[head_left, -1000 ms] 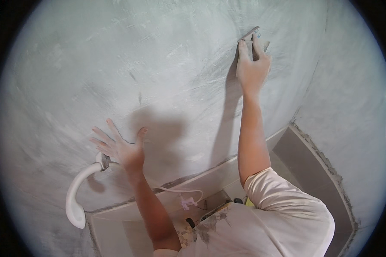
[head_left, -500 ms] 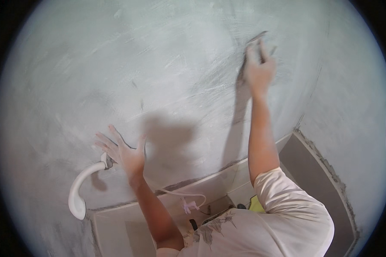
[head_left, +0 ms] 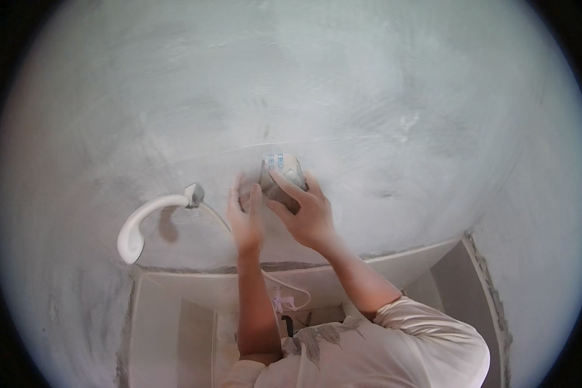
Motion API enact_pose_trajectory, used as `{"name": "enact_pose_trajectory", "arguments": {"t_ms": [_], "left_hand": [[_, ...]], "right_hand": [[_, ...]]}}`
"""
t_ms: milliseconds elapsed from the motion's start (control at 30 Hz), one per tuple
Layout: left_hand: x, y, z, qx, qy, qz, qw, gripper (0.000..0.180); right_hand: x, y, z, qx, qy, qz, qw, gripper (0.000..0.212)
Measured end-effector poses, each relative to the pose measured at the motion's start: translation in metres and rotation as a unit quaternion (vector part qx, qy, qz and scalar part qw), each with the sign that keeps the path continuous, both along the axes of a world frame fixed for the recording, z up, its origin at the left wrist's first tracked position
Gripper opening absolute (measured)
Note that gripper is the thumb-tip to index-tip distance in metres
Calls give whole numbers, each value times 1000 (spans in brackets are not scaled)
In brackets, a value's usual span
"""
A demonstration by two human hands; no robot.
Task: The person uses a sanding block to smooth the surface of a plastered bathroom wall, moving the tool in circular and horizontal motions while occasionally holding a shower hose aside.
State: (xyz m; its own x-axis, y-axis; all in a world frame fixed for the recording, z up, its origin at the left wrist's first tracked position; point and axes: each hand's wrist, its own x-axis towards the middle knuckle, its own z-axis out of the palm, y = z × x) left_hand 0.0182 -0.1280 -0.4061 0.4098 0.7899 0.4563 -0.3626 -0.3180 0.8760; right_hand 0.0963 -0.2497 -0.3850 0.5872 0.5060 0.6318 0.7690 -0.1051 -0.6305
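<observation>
In the head view, near the middle of the wall (head_left: 368, 84), we saw the right hand (head_left: 312, 220) holding a pale block (head_left: 290, 165) with blue print. Half a second before, it was up high on the right; now it had come down beside the left hand (head_left: 246, 227). So the rubbing up there had stopped, we thought. The left hand looked empty, its fingers apart; we couldn't tell if it touched the block. The wall was grey, with streaks and pale smears. A white shower head (head_left: 130, 244) hung at the left, and a tap (head_left: 280, 301) showed below.
</observation>
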Motion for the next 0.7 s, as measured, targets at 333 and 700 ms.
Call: {"name": "enact_pose_trajectory", "arguments": {"t_ms": [333,700], "left_hand": [[-61,-37,19,-13,36,-36,999,33],[-63,-74,9,-2,-4,5,1000,34]], "right_hand": [[-14,-31,19,30,90,223,970,78],[-11,-11,-11,153,128,202,959,83]]}}
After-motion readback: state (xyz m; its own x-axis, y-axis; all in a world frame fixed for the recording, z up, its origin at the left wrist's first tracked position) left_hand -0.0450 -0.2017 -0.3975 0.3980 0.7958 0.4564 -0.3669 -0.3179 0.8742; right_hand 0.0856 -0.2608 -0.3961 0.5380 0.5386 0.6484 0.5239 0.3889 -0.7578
